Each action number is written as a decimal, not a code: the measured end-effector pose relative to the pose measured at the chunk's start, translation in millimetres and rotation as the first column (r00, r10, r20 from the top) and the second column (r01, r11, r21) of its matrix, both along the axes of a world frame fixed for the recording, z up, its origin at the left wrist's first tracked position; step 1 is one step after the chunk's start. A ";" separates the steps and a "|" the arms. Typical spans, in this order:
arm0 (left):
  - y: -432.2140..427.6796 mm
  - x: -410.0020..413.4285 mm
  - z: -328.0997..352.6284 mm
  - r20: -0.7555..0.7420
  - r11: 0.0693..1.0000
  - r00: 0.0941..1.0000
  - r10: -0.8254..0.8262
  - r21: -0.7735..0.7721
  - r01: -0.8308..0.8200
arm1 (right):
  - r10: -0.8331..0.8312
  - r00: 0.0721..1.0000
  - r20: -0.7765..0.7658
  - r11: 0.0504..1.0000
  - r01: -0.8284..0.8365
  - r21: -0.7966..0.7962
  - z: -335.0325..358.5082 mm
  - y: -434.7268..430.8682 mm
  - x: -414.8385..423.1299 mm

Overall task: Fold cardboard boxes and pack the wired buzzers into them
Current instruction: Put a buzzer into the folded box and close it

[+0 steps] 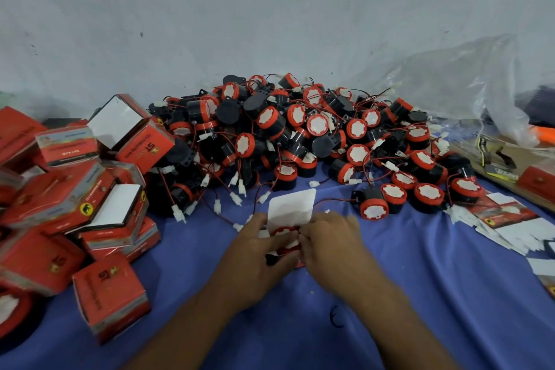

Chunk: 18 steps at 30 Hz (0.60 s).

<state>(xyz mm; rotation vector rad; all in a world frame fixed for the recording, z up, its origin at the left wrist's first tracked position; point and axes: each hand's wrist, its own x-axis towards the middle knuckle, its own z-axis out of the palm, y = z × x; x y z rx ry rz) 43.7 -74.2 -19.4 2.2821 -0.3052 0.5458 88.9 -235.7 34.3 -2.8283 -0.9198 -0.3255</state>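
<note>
On the blue cloth (pixel 420 279), both hands' fingers (pixel 288 239) clamp one red box (pixel 285 233), flap (pixel 291 207) up

Single view, head-mounted wide-angle camera. Looks forward and down across a blue cloth-covered worktop (pixel 420 294) toward a pale wall (pixel 270 9) at its far edge. Both forearms enter from the bottom edge of the frame; the hands sit close, low centre. Worktop's left and right sides run out of frame. Strong wide-angle bending at the margins. No second view to overlap.
</note>
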 end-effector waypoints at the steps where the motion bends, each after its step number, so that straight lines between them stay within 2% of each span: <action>1: 0.1 -0.3 -0.2 0.009 0.999 1.000 -0.016 -0.032 0.016 | -0.024 1.000 0.015 0.999 0.025 -0.034 1.4 0.5 -1.3; 4: 0.3 -1.4 -2.2 0.046 0.998 0.999 -0.027 -0.062 0.030 | -0.124 0.992 -0.035 0.992 0.124 -0.002 3.5 1.0 -1.5; 7: 0.9 -2.3 -2.1 0.090 0.999 0.996 -0.018 -0.047 0.022 | -0.244 0.957 -0.158 0.933 0.276 0.232 -0.1 0.6 3.7; 8: 1.2 -2.4 -0.9 0.111 0.999 0.994 -0.016 -0.039 0.020 | -0.246 0.928 -0.280 0.866 0.341 0.366 -1.9 -1.3 8.2; 10: 0.6 -2.8 1.0 0.133 0.999 0.991 -0.020 -0.024 0.023 | -0.107 0.838 -0.535 0.644 0.469 0.605 -6.7 -8.5 20.1; 12: -0.8 -3.8 0.7 0.128 0.999 0.991 -0.030 -0.011 0.032 | 0.042 0.729 -0.683 0.479 0.585 0.654 -9.5 -12.4 24.5; 13: -1.8 -3.9 0.7 0.127 1.000 0.992 -0.023 -0.010 0.024 | 0.081 0.699 -0.711 0.449 0.611 0.652 -13.4 -12.7 26.4; 15: -3.9 -4.5 0.5 0.145 0.998 0.989 0.033 -0.057 -0.025 | 0.071 0.703 -0.708 0.426 0.620 0.658 -22.5 -7.5 27.9; 18: -4.5 -3.3 0.9 0.181 0.946 0.967 0.181 -0.303 -0.120 | -0.018 0.768 -0.640 0.407 0.590 0.697 -33.1 -0.1 28.4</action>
